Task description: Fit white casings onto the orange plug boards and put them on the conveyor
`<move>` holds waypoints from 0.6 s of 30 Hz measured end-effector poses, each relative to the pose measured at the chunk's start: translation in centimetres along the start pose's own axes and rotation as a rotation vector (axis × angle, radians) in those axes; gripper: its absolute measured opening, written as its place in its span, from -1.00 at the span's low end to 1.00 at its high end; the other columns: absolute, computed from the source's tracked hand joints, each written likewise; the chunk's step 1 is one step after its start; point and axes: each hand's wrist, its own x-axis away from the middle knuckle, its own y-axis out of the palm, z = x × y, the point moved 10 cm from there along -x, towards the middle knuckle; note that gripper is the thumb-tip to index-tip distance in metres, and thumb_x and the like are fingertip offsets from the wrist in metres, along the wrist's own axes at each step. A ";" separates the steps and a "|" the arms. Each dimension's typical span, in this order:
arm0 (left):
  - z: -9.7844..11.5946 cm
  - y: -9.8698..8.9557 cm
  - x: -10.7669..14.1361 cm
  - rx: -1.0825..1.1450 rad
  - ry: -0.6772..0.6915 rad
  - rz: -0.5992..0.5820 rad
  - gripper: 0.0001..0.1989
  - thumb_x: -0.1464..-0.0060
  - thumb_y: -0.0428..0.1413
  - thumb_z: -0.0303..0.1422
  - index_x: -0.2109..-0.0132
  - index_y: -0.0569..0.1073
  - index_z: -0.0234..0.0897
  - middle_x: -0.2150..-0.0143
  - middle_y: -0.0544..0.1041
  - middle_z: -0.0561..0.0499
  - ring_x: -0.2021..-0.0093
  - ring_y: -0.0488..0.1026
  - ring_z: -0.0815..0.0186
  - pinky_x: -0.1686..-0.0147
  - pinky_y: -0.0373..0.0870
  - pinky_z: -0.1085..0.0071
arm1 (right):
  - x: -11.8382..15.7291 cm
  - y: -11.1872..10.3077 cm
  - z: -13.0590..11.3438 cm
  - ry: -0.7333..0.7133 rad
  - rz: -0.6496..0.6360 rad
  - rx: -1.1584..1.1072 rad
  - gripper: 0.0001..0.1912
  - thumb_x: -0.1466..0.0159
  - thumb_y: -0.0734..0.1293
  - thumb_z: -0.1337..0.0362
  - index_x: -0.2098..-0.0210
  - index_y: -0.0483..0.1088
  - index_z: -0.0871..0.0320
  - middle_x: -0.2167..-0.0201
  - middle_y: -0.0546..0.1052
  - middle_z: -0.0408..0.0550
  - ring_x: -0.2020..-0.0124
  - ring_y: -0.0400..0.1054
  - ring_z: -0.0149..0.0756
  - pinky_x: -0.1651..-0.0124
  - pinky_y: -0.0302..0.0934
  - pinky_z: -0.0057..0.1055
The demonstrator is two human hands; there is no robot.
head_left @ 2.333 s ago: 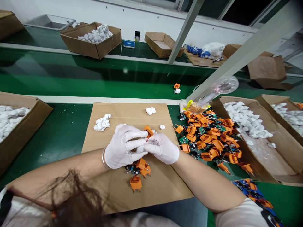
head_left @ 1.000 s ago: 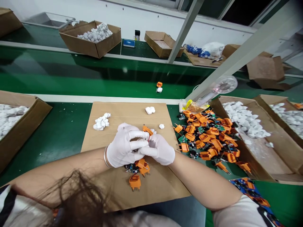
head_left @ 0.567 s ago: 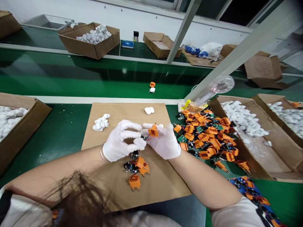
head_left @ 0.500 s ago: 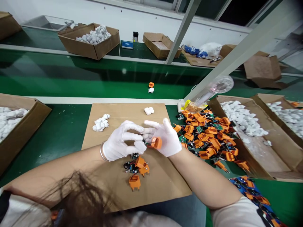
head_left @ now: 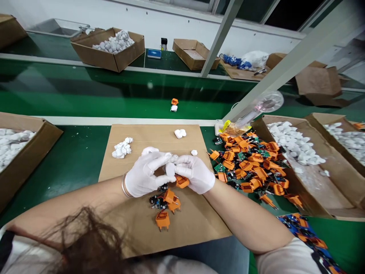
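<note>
Now left hand (head_left: 145, 173) pinches white piece (head_left: 170, 169) in part-open grip, right hand (head_left: 199, 176) meeting it beside orange plug housing (head_left: 182, 182), fingers drawn in, hold unclear.

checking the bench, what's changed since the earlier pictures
The far plug moved left along the belt. The held plug went from the fingers' far side to their near side. The right hand, opened briefly, drew its fingers back in beside the white piece in the left hand. The loose plugs and cardboard stayed put.
</note>
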 end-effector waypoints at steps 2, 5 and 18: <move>0.4 0.1 -0.1 -0.023 0.008 -0.004 -0.26 -0.34 0.21 -0.36 -0.48 0.01 0.07 0.34 0.70 0.23 0.16 0.67 0.29 -0.04 0.37 0.21 | 0.0 -0.4 0.3 -0.004 0.038 -0.010 -0.47 0.21 0.77 0.11 0.42 0.51 0.18 0.48 0.65 -0.14 0.46 0.50 -0.40 0.33 0.36 -0.43; 1.2 0.0 -0.3 -0.047 0.036 -0.007 -0.20 -0.37 0.15 -0.45 -0.52 -0.09 0.12 0.37 0.69 0.30 0.12 0.69 0.32 -0.10 0.27 0.19 | 0.0 -0.5 0.3 -0.008 0.036 0.006 -0.48 0.21 0.77 0.09 0.44 0.52 0.17 0.50 0.64 -0.17 0.48 0.49 -0.41 0.34 0.33 -0.45; 0.2 -0.1 0.1 -0.083 0.020 0.011 -0.19 -0.26 0.30 -0.14 -0.48 0.10 -0.08 -0.04 0.71 -0.11 0.07 0.68 0.14 -0.01 0.43 0.16 | 0.4 1.8 -1.0 -0.099 -0.135 0.041 -0.59 -0.01 0.67 0.02 0.29 0.60 0.13 0.52 0.52 -0.21 0.42 0.41 -0.36 0.17 0.38 -0.31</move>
